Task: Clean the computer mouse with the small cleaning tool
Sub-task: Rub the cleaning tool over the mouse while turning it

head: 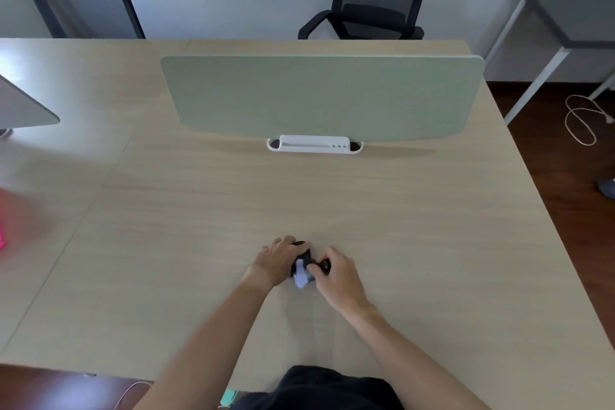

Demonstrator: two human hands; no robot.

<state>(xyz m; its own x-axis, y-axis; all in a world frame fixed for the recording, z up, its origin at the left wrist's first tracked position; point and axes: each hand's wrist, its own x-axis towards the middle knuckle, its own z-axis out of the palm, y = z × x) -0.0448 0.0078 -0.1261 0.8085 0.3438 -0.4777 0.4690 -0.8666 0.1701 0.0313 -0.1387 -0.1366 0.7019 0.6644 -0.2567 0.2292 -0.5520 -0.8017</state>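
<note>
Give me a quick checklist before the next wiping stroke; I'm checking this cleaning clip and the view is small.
1. Black computer mouse steadied by left hand: ok.
2. Small dark cleaning tool in right hand grip: ok.
3. Tool tip touching the mouse: cannot tell, too small.
4. Pale lilac patch between the hands, cloth or part of the mouse: cannot tell.
5. Light wooden desk bare around the hands: ok.
6. Dirt left on the mouse: cannot tell.
</note>
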